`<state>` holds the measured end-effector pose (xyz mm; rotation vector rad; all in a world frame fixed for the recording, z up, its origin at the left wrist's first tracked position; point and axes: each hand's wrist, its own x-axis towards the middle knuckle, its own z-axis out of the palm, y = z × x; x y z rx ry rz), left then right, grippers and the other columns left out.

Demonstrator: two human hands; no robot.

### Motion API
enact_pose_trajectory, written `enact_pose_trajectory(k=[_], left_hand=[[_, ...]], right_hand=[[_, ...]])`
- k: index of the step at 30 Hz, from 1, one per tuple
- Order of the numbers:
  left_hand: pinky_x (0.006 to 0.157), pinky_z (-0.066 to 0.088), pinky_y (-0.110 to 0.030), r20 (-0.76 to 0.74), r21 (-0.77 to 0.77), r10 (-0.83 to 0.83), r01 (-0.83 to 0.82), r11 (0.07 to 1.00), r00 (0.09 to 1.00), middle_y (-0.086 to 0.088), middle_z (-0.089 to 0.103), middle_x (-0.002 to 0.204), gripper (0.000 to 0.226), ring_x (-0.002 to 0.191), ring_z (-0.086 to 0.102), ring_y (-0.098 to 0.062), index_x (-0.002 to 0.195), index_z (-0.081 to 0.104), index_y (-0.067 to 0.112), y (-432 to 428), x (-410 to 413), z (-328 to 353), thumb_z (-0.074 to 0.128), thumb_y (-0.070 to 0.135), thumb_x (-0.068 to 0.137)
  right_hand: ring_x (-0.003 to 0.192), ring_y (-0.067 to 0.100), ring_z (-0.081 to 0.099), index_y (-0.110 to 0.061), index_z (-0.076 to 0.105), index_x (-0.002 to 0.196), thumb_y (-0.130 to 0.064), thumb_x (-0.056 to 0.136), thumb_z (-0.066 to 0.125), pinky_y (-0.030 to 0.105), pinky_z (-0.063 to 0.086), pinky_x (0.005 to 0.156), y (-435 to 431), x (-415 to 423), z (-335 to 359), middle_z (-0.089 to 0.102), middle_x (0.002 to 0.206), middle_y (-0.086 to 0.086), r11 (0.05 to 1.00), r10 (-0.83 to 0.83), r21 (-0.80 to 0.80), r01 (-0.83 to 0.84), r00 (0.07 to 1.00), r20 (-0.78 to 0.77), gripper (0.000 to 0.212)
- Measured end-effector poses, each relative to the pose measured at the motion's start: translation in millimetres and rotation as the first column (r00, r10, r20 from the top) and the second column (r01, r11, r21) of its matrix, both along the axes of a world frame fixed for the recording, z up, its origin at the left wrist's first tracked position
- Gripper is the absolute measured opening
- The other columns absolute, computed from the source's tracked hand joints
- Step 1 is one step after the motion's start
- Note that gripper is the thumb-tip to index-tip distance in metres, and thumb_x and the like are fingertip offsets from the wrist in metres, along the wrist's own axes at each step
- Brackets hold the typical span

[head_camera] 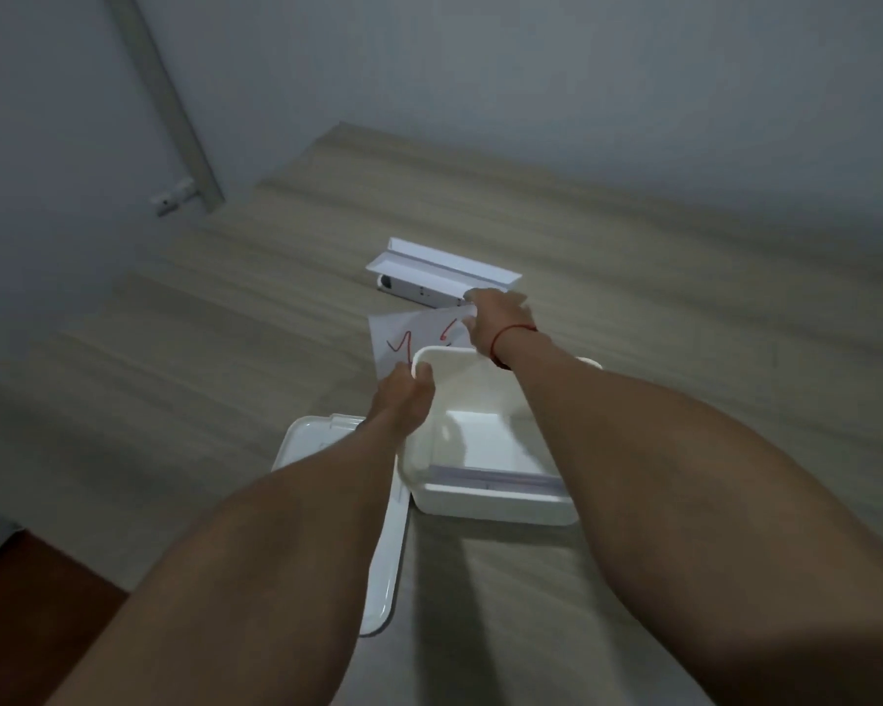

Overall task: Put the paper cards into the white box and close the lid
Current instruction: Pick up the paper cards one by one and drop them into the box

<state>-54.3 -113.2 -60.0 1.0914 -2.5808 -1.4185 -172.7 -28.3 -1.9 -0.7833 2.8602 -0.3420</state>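
A: Where are the paper cards (413, 332)?

B: Beyond the white box (485, 440), both hands pinching them: left hand (404, 400) near corner, right hand (495, 323) far edge.

A: Risk?

B: Cards are bending; they might be catching the rim. The lid (327, 481) is lying beside it on the desk (684, 349).

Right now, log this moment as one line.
stage: gathering | paper cards held by left hand and right hand beyond white box | lid off
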Motion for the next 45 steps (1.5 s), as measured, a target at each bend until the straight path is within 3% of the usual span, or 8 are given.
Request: enact_pose_trajectory(k=[6,9,18,22,26,31,39,45], left_hand=[[0.087,0.048,-0.039,0.004,0.026,-0.008,0.008,1.000,1.000,-0.023,0.067,0.109,0.067,0.103,0.062,-0.037,0.107,0.067,0.000,-13.6,-8.7,-9.9,0.026,0.051,0.089],[0.086,0.047,-0.037,0.014,0.029,-0.005,0.005,1.000,1.000,-0.023,0.067,0.110,0.066,0.104,0.062,-0.037,0.107,0.067,-0.001,-14.8,-11.0,-11.5,0.028,0.050,0.090],[0.088,0.046,-0.035,0.077,0.050,0.059,-0.063,0.997,0.995,-0.023,0.065,0.114,0.058,0.108,0.061,-0.036,0.108,0.064,-0.003,-13.6,-11.9,-8.5,0.033,0.045,0.097],[0.095,0.046,-0.039,0.066,0.082,0.093,-0.099,0.992,0.993,-0.022,0.061,0.126,0.061,0.115,0.058,-0.036,0.125,0.057,0.000,-6.6,-7.2,-0.2,0.032,0.048,0.097],[0.103,0.043,-0.043,0.132,0.082,0.165,-0.177,0.981,0.977,-0.023,0.055,0.133,0.057,0.121,0.053,-0.038,0.136,0.049,0.002,5.9,-3.1,12.4,0.023,0.037,0.100],[0.100,0.049,-0.048,0.165,0.109,0.112,-0.131,0.985,0.980,-0.022,0.058,0.128,0.051,0.116,0.057,-0.040,0.133,0.050,0.003,13.5,-0.3,22.0,0.040,0.015,0.084],[0.096,0.047,-0.044,0.081,0.130,0.006,-0.016,0.991,0.997,-0.027,0.054,0.133,0.045,0.121,0.054,-0.041,0.135,0.048,-0.006,56.0,6.6,34.6,0.039,0.001,0.091],[0.098,0.045,-0.042,0.029,0.159,-0.040,0.035,0.987,0.999,-0.023,0.053,0.136,0.046,0.123,0.053,-0.038,0.138,0.045,-0.005,95.8,11.7,30.2,0.035,0.019,0.100]], right_hand=[[0.139,0.025,0.034,-0.015,0.043,0.137,-0.016,0.091,0.057,0.045,0.032,0.109,-31.5,-21.5,-22.2,0.045,0.143,0.005,0.991,0.090,0.098,-0.091,0.996,0.021,0.048],[0.128,0.028,0.049,-0.014,0.055,0.126,-0.015,0.090,0.057,0.040,0.035,0.105,-32.5,-21.0,-28.4,0.058,0.131,0.010,0.990,0.066,0.128,-0.060,0.997,-0.038,0.036],[0.117,0.032,0.059,-0.004,0.062,0.116,-0.003,0.090,0.054,0.037,0.046,0.093,-25.5,-10.0,-20.2,0.063,0.123,0.018,0.995,0.096,0.012,-0.096,0.995,-0.029,0.028],[0.121,0.031,0.052,-0.005,0.054,0.120,0.000,0.089,0.052,0.041,0.041,0.100,-7.8,-6.8,1.8,0.058,0.127,0.015,0.997,0.031,-0.067,-0.037,0.996,-0.079,0.032],[0.124,0.029,0.048,-0.010,0.054,0.118,-0.009,0.093,0.050,0.040,0.034,0.099,14.2,-4.5,33.0,0.058,0.128,0.011,0.991,-0.040,-0.130,0.018,0.985,-0.165,0.026],[0.125,0.027,0.046,-0.015,0.053,0.119,-0.017,0.098,0.045,0.040,0.030,0.101,60.9,8.2,65.0,0.058,0.129,0.007,0.978,-0.138,-0.185,0.092,0.958,-0.251,0.023],[0.126,0.026,0.045,-0.016,0.054,0.119,-0.023,0.101,0.037,0.038,0.028,0.103,162.0,38.8,78.1,0.059,0.128,0.006,0.949,-0.291,-0.168,0.266,0.946,-0.146,0.026],[0.128,0.027,0.042,-0.015,0.056,0.113,-0.023,0.101,0.037,0.043,0.026,0.107,202.7,67.3,52.5,0.060,0.126,0.005,0.938,-0.325,-0.143,0.317,0.945,-0.037,0.024]])
